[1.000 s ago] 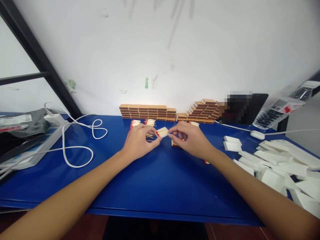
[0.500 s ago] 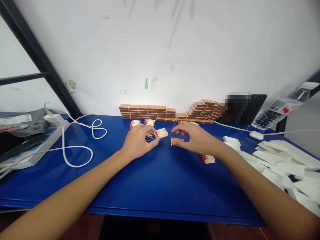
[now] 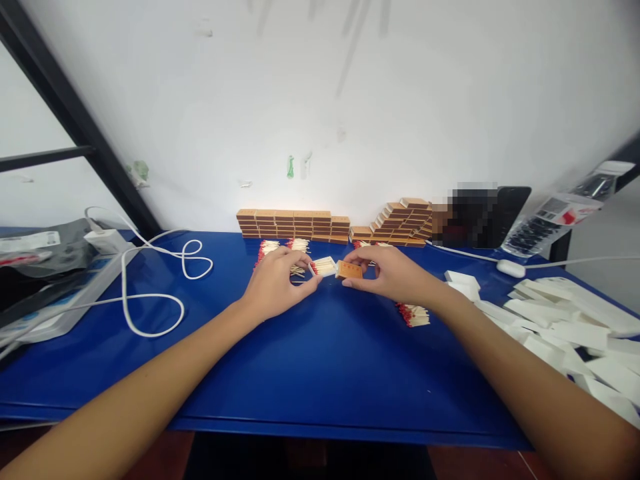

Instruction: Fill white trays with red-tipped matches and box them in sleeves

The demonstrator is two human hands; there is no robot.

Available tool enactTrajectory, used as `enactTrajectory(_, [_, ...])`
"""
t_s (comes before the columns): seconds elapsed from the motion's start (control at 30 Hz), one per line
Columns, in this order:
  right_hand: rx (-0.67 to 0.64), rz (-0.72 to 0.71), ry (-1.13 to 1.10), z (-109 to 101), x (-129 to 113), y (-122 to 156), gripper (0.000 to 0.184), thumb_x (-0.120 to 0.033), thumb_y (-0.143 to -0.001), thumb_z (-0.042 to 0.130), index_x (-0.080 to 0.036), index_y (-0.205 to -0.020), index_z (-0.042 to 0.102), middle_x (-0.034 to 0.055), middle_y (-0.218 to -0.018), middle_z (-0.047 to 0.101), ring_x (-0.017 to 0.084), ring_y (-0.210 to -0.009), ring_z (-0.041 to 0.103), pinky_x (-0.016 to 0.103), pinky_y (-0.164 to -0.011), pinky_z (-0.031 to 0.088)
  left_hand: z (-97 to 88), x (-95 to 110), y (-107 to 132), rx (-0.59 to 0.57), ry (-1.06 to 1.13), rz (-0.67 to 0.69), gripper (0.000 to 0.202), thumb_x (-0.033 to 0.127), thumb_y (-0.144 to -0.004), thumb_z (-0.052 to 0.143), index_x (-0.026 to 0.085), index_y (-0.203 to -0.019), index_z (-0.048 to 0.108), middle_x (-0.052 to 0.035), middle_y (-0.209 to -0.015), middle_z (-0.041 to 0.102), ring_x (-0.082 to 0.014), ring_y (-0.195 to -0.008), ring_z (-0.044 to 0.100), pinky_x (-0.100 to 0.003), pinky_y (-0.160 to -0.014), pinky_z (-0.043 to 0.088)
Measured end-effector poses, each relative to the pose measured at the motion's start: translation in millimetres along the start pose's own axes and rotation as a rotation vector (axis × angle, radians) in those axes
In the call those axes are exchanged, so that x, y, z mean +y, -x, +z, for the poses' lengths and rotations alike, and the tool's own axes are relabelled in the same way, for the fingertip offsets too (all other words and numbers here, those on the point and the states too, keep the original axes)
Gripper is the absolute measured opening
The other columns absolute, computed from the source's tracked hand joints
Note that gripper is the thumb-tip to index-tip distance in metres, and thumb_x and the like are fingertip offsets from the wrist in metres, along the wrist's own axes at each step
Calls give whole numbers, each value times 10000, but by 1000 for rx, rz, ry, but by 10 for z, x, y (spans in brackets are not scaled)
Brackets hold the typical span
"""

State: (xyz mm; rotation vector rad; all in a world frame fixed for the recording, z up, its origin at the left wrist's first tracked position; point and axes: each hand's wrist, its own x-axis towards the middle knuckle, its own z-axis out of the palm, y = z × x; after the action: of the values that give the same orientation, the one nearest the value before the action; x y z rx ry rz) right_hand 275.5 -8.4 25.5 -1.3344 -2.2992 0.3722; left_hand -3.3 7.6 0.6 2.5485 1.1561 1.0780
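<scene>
My left hand (image 3: pixel 277 283) is closed on a small white matchbox tray (image 3: pixel 327 270) filled with red-tipped matches. Facing it, my right hand (image 3: pixel 387 272) grips an orange-brown matchbox sleeve (image 3: pixel 350 270) between thumb and fingers. The sleeve's left end is right at the tray's right end; whether the two touch I cannot tell. Piles of loose matches (image 3: pixel 299 246) lie behind my left hand, partly covered by it. Another match pile (image 3: pixel 414 315) sits below my right wrist.
Stacked matchboxes (image 3: pixel 287 223) line the wall, with a slanting stack (image 3: pixel 403 220) to their right. Many white trays (image 3: pixel 560 327) are heaped at right, before a plastic bottle (image 3: pixel 563 210). A white cable (image 3: pixel 150 293) and a clear box (image 3: pixel 55 320) occupy the left of the blue table (image 3: pixel 300 373).
My right hand has taken hold of the sleeve, lifted it from the table and brought it left to the tray's end. My left hand has stayed nearly still with the tray.
</scene>
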Motion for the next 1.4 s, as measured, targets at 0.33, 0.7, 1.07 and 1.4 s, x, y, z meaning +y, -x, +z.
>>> enactTrajectory(0.33, [75,-67,-29,46,-2,-18,361,-446,-896,814,-234,-1186,792,93,-1140,814,262,-934,720,384,-815,548,-39,-28,-19,-76,87,21,232,390,-894,808,232,-1060,773,-40,-1038,781,-223,-982,739,-385,-919,609])
enactTrajectory(0.7, [95,-79,-58,96,-26,-14,347,-429,-881,839,-244,-1168,778,90,-1143,807,268,-959,712,383,-794,558,-50,-26,-32,-120,145,29,222,400,-913,833,248,-1064,773,-21,-1049,801,-226,-1002,747,-381,-951,602])
enactTrajectory(1.07, [53,-189,-137,250,-101,7,372,-403,-913,819,-287,-1263,770,96,-1214,781,296,-1089,715,443,-935,583,-30,-34,-28,-186,278,40,348,469,-859,913,255,-1098,778,-30,-1067,803,-233,-1012,759,-371,-931,600])
enactTrajectory(1.4, [24,-342,-179,284,-305,86,314,-290,-977,756,-306,-1290,768,82,-1257,793,291,-1180,696,454,-1022,568,-34,-36,-1,-131,208,108,547,550,-576,1042,214,-811,681,14,-853,715,-190,-822,650,-306,-729,491])
